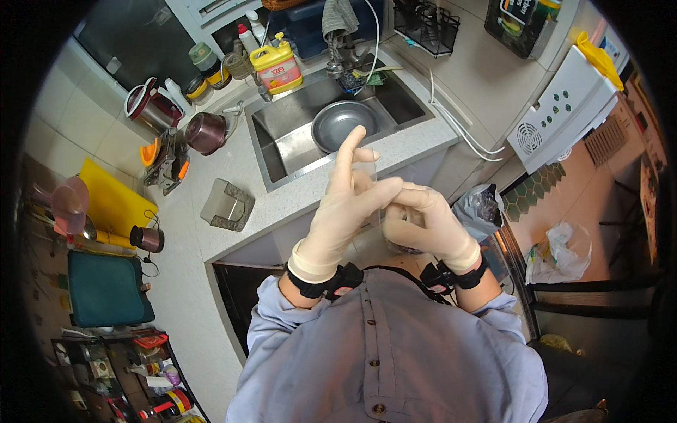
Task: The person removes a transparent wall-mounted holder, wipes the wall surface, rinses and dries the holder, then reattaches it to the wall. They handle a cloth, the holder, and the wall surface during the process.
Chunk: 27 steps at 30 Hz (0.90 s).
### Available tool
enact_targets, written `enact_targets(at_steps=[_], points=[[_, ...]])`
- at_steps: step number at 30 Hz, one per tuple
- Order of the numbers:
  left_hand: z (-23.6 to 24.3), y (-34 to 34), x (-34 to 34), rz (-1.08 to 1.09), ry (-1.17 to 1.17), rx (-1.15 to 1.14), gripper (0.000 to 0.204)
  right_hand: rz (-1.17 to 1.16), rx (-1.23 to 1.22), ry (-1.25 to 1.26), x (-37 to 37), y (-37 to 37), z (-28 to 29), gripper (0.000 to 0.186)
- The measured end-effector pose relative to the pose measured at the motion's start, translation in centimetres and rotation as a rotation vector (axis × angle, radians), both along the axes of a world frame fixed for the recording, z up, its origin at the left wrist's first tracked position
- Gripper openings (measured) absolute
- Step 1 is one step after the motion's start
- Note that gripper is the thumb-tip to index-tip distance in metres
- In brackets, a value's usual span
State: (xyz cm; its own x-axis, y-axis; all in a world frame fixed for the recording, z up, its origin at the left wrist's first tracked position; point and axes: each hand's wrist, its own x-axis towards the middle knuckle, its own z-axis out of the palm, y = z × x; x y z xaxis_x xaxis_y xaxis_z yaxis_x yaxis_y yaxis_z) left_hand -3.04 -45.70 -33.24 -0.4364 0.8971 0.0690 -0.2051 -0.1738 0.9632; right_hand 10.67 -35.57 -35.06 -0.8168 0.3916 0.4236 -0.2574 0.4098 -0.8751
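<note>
Both my hands wear cream-coloured thin gloves and meet in front of my chest, near the counter's edge. My left hand [340, 204] has its index finger stretched away from me; its other fingers curl in and its thumb reaches across to my right hand [428, 224]. The right fingers are bent and pinched against the left thumb. Between them shows a thin see-through plastic piece [369, 168], whose kind and full outline I cannot make out. Beyond the hands, a round grey metal basin [343, 125] sits in the steel sink [278, 144].
A translucent square container [227, 205] stands on the pale counter [185, 275] at left. A maroon pot [206, 133], yellow detergent jug [278, 67] and kettle [150, 106] are behind it. To the right hang a white cable [462, 127] and a grey bin bag [479, 211].
</note>
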Motion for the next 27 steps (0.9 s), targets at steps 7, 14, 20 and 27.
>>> enact_targets(at_steps=[7, 14, 20, 27], points=[[0.8, -0.1, 0.8, 0.186, 0.693, -0.105, 0.111, 0.005, -0.597, 0.119, 0.7, 1.1, 1.4, 0.049], [1.2, 0.3, 1.7, 0.216, 0.802, -0.115, 0.129, -0.044, -0.725, 0.047, -0.3, 0.5, 1.9, 0.037], [1.1, 0.3, 2.1, 0.218, 0.78, -0.169, 0.13, -0.046, -0.756, 0.102, -0.5, 0.4, 1.8, 0.036], [0.6, 0.5, 2.2, 0.256, 0.855, -0.113, 0.129, -0.021, -0.714, 0.143, -0.5, 0.3, 1.5, 0.038]])
